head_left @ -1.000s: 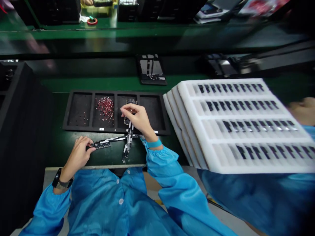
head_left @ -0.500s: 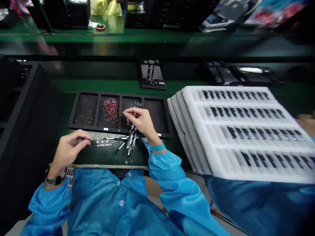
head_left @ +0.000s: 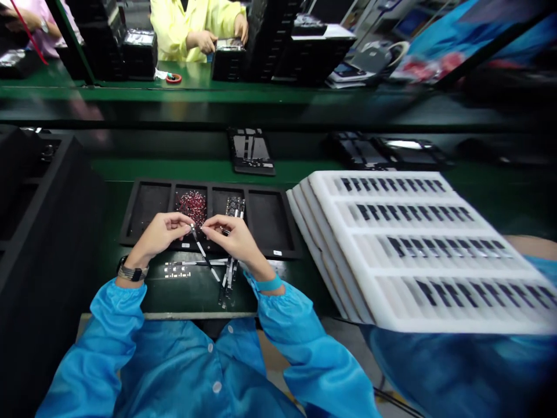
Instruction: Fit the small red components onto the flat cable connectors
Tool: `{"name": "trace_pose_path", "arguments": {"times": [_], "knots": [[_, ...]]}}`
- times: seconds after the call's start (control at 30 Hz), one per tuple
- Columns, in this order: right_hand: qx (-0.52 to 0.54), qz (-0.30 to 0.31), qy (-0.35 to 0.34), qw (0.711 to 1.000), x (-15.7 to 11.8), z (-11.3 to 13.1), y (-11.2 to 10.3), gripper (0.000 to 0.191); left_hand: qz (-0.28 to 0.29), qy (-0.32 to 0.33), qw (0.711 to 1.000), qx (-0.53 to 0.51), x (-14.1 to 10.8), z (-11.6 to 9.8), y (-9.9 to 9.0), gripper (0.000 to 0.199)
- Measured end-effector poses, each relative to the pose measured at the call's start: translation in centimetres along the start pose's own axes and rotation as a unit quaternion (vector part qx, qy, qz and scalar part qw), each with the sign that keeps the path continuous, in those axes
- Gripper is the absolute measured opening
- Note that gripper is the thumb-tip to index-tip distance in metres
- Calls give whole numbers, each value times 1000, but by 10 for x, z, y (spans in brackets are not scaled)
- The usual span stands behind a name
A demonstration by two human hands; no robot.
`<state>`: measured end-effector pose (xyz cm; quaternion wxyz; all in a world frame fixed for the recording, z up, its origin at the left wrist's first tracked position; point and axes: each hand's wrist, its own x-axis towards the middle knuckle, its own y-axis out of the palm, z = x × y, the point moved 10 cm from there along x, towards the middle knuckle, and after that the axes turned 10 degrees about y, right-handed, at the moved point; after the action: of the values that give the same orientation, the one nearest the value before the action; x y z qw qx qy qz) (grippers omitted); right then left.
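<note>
My left hand (head_left: 162,233) pinches the upper end of a narrow black-and-white flex cable (head_left: 201,248), which slants down to the right over the bench. Close beside it, my right hand (head_left: 231,237) has thumb and forefinger pressed together; whatever lies between them is too small to make out. Both hands are above the front edge of a black compartment tray (head_left: 285,232). In one compartment is a pile of small red-and-black parts (head_left: 192,204). Behind my right hand, small circuit boards (head_left: 235,204) lie in another. More flex cables (head_left: 228,276) and a small board strip (head_left: 177,269) lie on the bench.
To the right stands a stack of white foam trays (head_left: 374,232) with rows of dark strips. A black case (head_left: 52,203) stands left. A dark panel (head_left: 251,152) lies behind the tray. Across the bench, a person in yellow (head_left: 198,29) handles a black stack (head_left: 228,61).
My left hand has moved right and up from the bench, now with a flex cable in its fingers. My right hand has come down slightly beside it. The camera view has tilted up.
</note>
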<state>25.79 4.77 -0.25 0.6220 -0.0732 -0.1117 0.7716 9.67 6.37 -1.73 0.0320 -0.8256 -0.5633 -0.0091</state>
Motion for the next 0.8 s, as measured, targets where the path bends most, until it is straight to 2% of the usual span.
{"name": "trace_pose_path", "arguments": {"times": [0.07, 0.17, 0.3, 0.37, 0.43, 0.57, 0.63, 0.7, 0.8], "knots": [[4, -19, 3, 1000, -1, 0, -4, 25, 5, -5, 1000, -9, 0, 6, 0, 32], [22, -84, 5, 996, -5, 3, -28, 26, -12, -8, 999, -37, -4, 7, -13, 32], [43, -235, -9, 971, -19, 7, -76, 22, -127, 11, 979, -161, -7, 5, -46, 34], [42, -296, -23, 954, -26, 9, -88, 21, -188, 23, 956, -223, -8, 8, -55, 40], [28, -295, -31, 955, -27, 11, -80, 21, -224, 20, 941, -252, -9, 13, -52, 45], [-9, -166, -32, 986, -15, 13, -26, 22, -229, -1, 947, -226, -9, 19, -27, 45], [-13, -123, -32, 992, -12, 12, -7, 22, -221, -9, 952, -210, -10, 19, -16, 44], [-13, -112, -31, 993, -11, 11, 0, 21, -213, -19, 956, -202, -10, 20, -9, 43], [-17, -113, -20, 993, -9, 8, -2, 20, -205, -28, 959, -194, -11, 21, -5, 44]]}}
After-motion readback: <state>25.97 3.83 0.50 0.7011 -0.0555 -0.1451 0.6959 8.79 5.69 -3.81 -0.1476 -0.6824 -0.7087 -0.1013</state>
